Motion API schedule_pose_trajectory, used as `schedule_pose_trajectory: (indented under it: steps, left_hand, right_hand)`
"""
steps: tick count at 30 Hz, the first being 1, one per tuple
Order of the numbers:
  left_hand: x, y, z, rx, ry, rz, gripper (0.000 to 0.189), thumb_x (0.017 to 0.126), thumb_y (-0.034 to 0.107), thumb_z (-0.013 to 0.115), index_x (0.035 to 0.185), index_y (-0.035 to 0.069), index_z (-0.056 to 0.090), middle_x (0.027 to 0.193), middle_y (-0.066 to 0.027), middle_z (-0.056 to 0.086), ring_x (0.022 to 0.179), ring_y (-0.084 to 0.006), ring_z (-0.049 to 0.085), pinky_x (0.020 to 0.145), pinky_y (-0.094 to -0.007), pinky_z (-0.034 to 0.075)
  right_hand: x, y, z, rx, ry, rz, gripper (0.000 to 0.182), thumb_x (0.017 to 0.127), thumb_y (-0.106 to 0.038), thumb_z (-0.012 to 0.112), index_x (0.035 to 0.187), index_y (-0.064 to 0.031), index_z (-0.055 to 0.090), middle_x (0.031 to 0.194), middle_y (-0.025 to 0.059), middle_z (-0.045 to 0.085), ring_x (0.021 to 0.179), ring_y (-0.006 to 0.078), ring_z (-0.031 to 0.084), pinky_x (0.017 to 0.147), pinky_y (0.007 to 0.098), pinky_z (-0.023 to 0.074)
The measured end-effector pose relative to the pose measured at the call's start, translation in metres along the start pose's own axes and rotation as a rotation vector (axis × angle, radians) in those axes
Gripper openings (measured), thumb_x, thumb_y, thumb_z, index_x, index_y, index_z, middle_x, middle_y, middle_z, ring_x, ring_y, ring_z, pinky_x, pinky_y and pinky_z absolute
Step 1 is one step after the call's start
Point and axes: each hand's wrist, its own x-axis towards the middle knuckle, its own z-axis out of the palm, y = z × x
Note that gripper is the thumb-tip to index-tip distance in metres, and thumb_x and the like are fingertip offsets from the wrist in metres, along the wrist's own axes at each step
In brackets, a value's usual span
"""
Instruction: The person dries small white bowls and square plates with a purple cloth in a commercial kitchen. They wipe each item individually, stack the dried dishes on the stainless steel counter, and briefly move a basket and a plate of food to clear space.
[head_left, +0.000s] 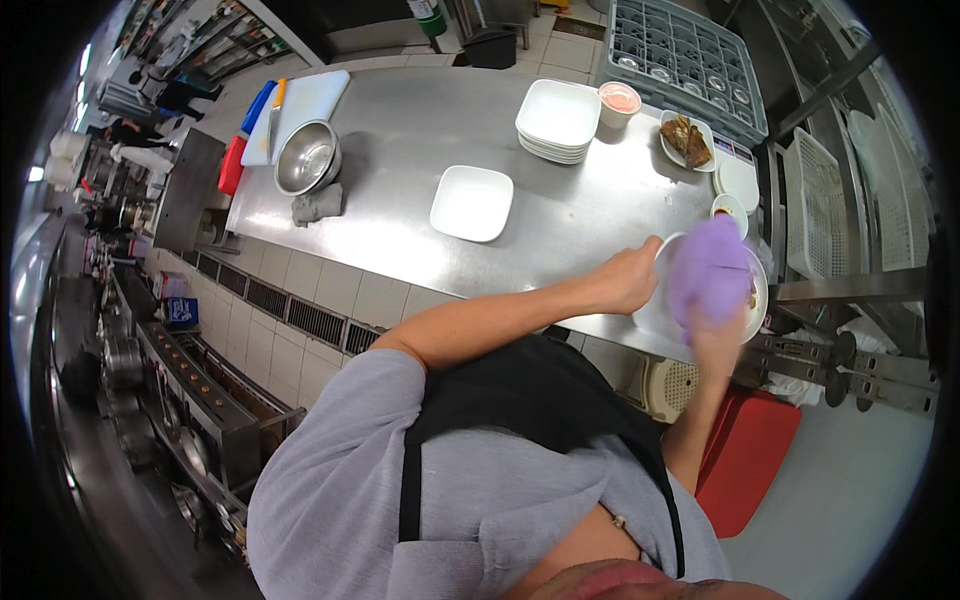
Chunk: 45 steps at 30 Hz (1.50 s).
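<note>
My left hand (628, 276) grips the rim of a white dish (665, 259) at the right end of the steel table. In my right hand (716, 322) is a purple cloth (712, 274), blurred and covering much of that dish. Just beyond the cloth lies a white plate (759, 300) with bits of food on it, partly hidden. A small white bowl (737, 214) with dark reddish sauce stands above the cloth. To the left a square white plate (472, 204) lies flat, apart from both hands.
On the steel table (390, 157) are stacked square plates (557, 116), a tub of pink contents (619, 101), a dish of browned food (686, 142), a scale (736, 176), a steel bowl (306, 159), a grey cloth (318, 205), and a knife (276, 112) on a cutting board (307, 101). A glass rack (686, 64) stands behind.
</note>
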Motion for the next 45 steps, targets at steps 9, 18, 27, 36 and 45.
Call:
schedule_pose_trajectory:
  steps: [9, 18, 27, 36, 45]
  left_hand:
    - [-0.021, -0.035, -0.039, 0.125, 0.357, 0.109, 0.044, 0.091, 0.011, 0.046, 0.132, -0.003, 0.037, 0.097, -0.0348, 0.063, 0.091, -0.0532, 0.06, 0.082, -0.055, 0.048]
    - [-0.06, -0.022, -0.108, 0.166, 0.407, 0.215, 0.042, 0.091, 0.013, 0.046, 0.13, -0.002, 0.044, 0.104, -0.0344, 0.062, 0.099, -0.0504, 0.059, 0.089, -0.0501, 0.046]
    - [-0.099, -0.084, -0.159, -0.514, 0.396, 0.095, 0.037, 0.093, 0.011, 0.05, 0.127, -0.006, 0.049, 0.103, -0.0169, 0.066, 0.093, -0.0242, 0.066, 0.083, -0.036, 0.053]
    - [-0.081, -0.054, -0.135, -0.74, 0.513, 0.318, 0.026, 0.095, 0.013, 0.056, 0.115, -0.005, 0.055, 0.089, -0.0079, 0.064, 0.069, -0.0111, 0.059, 0.056, -0.0268, 0.048]
    - [-0.088, -0.024, -0.175, -0.608, 0.652, 0.506, 0.03, 0.099, 0.028, 0.056, 0.104, -0.001, 0.06, 0.071, -0.0031, 0.061, 0.051, -0.009, 0.052, 0.043, -0.0261, 0.04]
  right_hand:
    - [0.031, -0.055, 0.064, -0.07, 0.038, -0.562, 0.022, 0.074, -0.009, 0.071, 0.094, -0.0012, 0.067, 0.097, 0.0162, 0.068, 0.095, 0.0377, 0.061, 0.085, 0.0455, 0.0479]
    - [0.042, -0.117, 0.11, 0.068, 0.042, -0.663, 0.024, 0.068, -0.003, 0.07, 0.091, -0.0034, 0.066, 0.088, 0.017, 0.065, 0.083, 0.0378, 0.059, 0.076, 0.0466, 0.0472]
    - [0.052, -0.059, 0.063, 0.658, -0.391, 0.056, 0.034, 0.081, -0.019, 0.072, 0.109, -0.001, 0.063, 0.105, 0.0118, 0.068, 0.108, 0.0215, 0.062, 0.091, 0.0379, 0.0511]
    - [0.018, -0.167, 0.159, 1.048, -0.068, -0.058, 0.056, 0.079, -0.005, 0.066, 0.131, 0.0018, 0.048, 0.12, 0.0136, 0.058, 0.111, 0.0255, 0.057, 0.098, 0.0369, 0.0448]
    - [0.049, -0.162, 0.12, 1.079, -0.11, -0.107, 0.043, 0.09, -0.018, 0.061, 0.128, 0.0008, 0.053, 0.121, 0.0122, 0.06, 0.107, 0.0197, 0.06, 0.092, 0.033, 0.0466]
